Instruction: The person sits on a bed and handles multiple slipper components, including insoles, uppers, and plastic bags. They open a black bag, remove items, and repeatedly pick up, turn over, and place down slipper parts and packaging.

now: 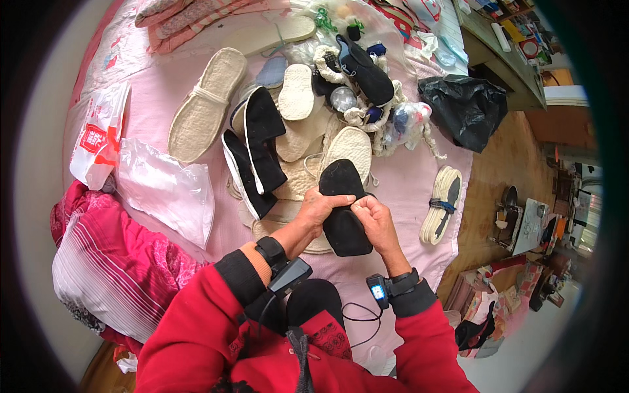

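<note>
My left hand [317, 211] grips the near-side edge of a black sole-shaped cloth piece [346, 234], its thumb lying across the narrow middle. At the piece's right edge, my right hand [375, 221] is closed, thumb and fingers pinched together; anything finer between the fingertips is too small to make out. Directly beyond the black piece lies a cream stitched sole [348, 149], partly covered by it. To the left, black cloth shoe uppers with white edges [265, 134] rest on more cream soles [298, 180]. A smaller cream sole [296, 92] lies farther off.
Bundled cream soles [208, 105] lie at left, another tied bundle [441, 204] at right. Beyond are a black shoe [367, 71], cord and yarn. A clear plastic bag [165, 187], black plastic bag [464, 108] and pink bedding [124, 255] surround the pink sheet [419, 262].
</note>
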Motion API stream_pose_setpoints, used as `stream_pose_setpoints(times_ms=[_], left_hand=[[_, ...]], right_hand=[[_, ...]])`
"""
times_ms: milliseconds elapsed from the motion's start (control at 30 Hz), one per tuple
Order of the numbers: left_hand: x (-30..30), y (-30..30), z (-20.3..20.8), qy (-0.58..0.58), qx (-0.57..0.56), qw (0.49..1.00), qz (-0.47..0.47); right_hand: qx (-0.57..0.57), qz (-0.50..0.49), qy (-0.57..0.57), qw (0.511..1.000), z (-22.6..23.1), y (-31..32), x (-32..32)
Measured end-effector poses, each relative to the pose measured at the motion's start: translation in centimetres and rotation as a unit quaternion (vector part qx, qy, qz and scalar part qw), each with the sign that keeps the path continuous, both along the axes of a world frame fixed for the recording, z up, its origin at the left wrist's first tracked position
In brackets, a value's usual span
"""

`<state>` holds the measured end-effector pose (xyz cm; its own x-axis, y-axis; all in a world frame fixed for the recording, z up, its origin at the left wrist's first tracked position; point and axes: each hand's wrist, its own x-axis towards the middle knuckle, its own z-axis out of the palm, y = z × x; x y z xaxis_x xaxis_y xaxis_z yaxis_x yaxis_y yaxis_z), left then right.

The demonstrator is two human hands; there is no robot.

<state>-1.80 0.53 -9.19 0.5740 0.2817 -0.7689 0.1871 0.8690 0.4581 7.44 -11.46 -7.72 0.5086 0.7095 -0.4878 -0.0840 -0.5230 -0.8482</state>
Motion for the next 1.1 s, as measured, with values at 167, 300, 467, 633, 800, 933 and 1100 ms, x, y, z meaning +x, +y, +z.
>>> stream_pose_setpoints(times_ms=[167,300,467,633,800,933,1100], left_hand=[[0.0,0.1,0.0,-0.002,-0.021,1.0,0.014],[-0.1,0.0,-0.2,-0.002,-0.028,0.999,0.026],[0.2,0.8,-0.8,0.004,-0.024,0.999,0.048],[0.0,1.9,-0.9,-0.014,-0.01,1.0,-0.001],[0.3,2.7,-0.8,-0.059,0.162,0.984,-0.036],[0.3,3.2,-1.2,-0.07,0.131,0.988,-0.049],[0.8,3.2,-2.2,-0.042,0.177,0.983,-0.031]], right_hand=[[0.001,-0.032,0.049,0.998,-0.3,0.0,-0.4],[0.02,-0.059,0.097,0.993,-0.1,0.1,-0.6],[0.0,-0.047,0.088,0.995,0.2,0.4,-0.7],[-0.007,-0.026,0.045,0.999,0.8,0.3,-0.7],[-0.002,0.008,-0.006,1.0,1.2,0.2,-1.0],[-0.017,0.027,-0.028,0.999,1.4,0.3,-0.7],[-0.018,0.024,-0.012,0.999,1.4,0.4,-0.5]])
